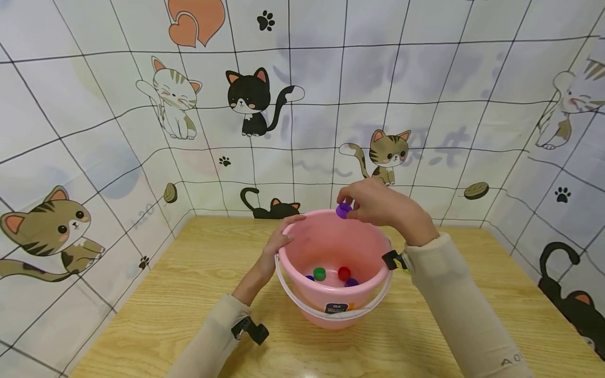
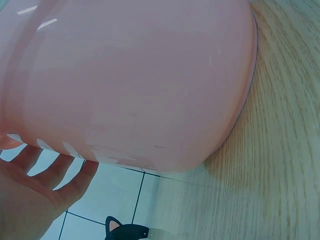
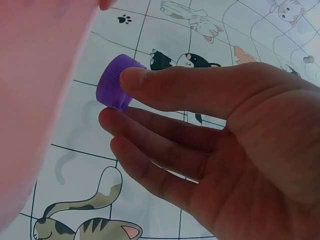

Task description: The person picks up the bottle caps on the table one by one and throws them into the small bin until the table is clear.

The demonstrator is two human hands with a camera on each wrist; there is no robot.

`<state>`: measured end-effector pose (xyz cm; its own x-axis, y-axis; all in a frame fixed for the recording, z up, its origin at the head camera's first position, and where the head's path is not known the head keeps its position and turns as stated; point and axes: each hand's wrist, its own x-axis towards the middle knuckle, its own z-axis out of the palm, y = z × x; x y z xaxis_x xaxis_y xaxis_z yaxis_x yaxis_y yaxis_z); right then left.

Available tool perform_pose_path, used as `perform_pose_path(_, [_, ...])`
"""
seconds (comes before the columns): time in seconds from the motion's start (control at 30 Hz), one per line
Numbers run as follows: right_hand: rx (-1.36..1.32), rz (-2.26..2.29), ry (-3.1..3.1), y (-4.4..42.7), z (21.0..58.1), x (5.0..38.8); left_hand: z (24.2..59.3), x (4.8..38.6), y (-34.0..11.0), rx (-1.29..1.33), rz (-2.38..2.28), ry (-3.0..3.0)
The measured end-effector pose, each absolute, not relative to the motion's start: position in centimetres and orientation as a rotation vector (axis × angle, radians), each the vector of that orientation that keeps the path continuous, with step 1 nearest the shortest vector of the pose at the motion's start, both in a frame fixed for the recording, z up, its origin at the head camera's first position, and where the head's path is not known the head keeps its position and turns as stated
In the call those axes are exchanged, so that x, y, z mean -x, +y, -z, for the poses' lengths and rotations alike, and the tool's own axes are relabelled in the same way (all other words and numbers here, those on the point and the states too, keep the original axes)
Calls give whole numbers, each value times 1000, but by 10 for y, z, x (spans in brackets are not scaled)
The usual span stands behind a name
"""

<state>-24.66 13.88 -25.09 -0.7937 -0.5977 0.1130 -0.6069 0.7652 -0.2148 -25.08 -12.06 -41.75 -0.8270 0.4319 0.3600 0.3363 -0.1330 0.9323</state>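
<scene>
A pink bucket (image 1: 302,239) with a white handle (image 1: 302,304) stands upright on the table. My left hand (image 1: 274,245) grips its left rim, thumb over the edge and fingers along the outside wall, as the left wrist view shows at the bucket (image 2: 140,90). Above the far rim, my right hand (image 1: 384,206) pinches a purple bottle cap (image 1: 343,211) between thumb and fingers; the ribbed side of this cap (image 3: 111,82) shows in the right wrist view. Inside on the bottom lie a green cap (image 1: 319,274), a red cap (image 1: 344,273) and bluish-purple caps (image 1: 352,282), partly hidden by the near rim.
The wood-grain table (image 1: 217,262) extends around the bucket. White cloth walls (image 1: 312,121) with a grid and cat drawings rise behind it and on both sides. The bucket's handle hangs down over its front, in front of a dark label (image 1: 336,308).
</scene>
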Motion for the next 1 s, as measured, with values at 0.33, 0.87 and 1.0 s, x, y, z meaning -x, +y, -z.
perform_pose_path(0.33, [-1016,-381,-2900,137,250,247,417,252,-121,-897,-2117,2038])
perform_pose_path(0.87, [-1005,-340,-2872,137,250,248,419,252,-121,-892,-2103,2059])
perform_pose_path(1.0, [-1008,-339,-2874,140,250,247,419,252,-121,-887,-2114,2047])
